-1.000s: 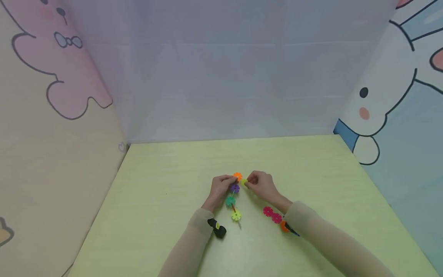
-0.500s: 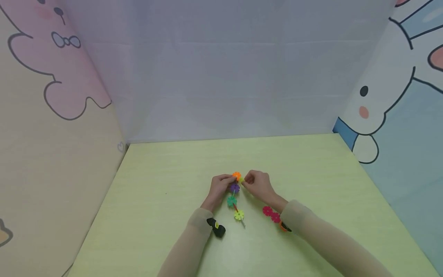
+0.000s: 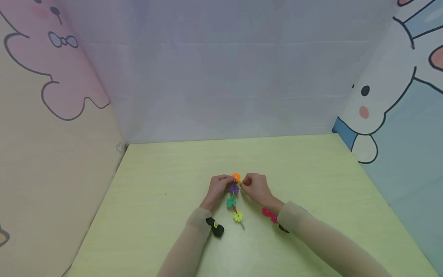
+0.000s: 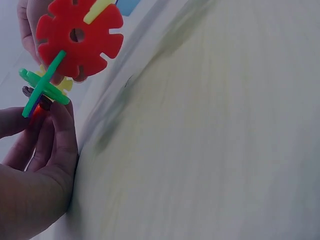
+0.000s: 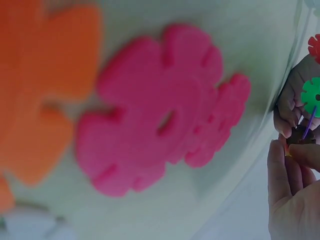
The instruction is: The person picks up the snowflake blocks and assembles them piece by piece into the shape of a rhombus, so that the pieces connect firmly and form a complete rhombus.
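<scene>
My left hand [image 3: 217, 189] pinches the upper end of a chain of slotted flower-shaped plastic discs, near an orange disc [image 3: 236, 177]. Below it the chain runs through a purple disc [image 3: 234, 189], a green disc [image 3: 230, 202] and a yellow disc [image 3: 238, 217], with discs seen edge-on between. In the left wrist view a red disc [image 4: 95, 42] is nearest the camera. My right hand [image 3: 257, 189] pinches a small yellow disc [image 3: 240, 182] against the orange disc's right side. Fingers hide most of this yellow disc, so how far the slots mesh cannot be told.
Two pink discs [image 5: 142, 112] and an orange disc [image 5: 60, 65] lie on the table beneath my right forearm. In the head view the sleeve covers the orange one. A pale curtain [image 3: 221, 77] and printed side walls border the pale green table [image 3: 166, 238].
My right hand has moved slightly left, bringing the yellow disc from a small gap up to the orange disc. The left hand stays nearly still; the chain's lower end swung slightly right.
</scene>
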`<state>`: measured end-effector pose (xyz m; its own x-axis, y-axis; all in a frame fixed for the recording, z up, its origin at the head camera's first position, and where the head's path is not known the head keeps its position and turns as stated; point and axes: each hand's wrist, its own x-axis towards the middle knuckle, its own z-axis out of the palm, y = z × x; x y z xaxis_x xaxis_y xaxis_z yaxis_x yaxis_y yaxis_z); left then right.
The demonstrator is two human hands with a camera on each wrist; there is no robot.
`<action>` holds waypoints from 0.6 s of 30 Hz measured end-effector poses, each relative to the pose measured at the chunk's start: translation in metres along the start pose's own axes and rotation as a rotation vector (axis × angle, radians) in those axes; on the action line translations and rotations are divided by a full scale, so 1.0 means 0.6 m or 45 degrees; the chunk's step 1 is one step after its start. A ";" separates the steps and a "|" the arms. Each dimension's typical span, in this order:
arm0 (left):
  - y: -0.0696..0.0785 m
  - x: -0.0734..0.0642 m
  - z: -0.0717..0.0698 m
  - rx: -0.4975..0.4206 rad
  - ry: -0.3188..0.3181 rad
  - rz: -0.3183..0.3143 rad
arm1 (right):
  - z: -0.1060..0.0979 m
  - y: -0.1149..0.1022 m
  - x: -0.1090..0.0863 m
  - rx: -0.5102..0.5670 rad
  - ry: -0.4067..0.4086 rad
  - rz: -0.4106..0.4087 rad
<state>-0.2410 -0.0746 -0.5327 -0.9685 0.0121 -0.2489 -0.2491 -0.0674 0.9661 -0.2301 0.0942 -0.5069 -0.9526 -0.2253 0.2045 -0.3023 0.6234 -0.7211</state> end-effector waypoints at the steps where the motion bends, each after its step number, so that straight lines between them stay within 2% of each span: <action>1: -0.001 0.001 -0.002 -0.006 -0.006 -0.007 | 0.001 -0.001 0.000 0.001 0.000 0.003; 13: -0.003 -0.007 -0.005 0.023 -0.031 0.039 | 0.000 -0.006 -0.005 -0.031 -0.028 -0.020; 18: -0.002 -0.009 -0.007 0.003 -0.051 0.016 | 0.002 -0.004 -0.008 -0.019 -0.012 -0.038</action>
<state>-0.2355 -0.0786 -0.5329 -0.9710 0.0511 -0.2335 -0.2365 -0.0651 0.9694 -0.2248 0.0926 -0.5069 -0.9427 -0.2509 0.2199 -0.3314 0.6273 -0.7048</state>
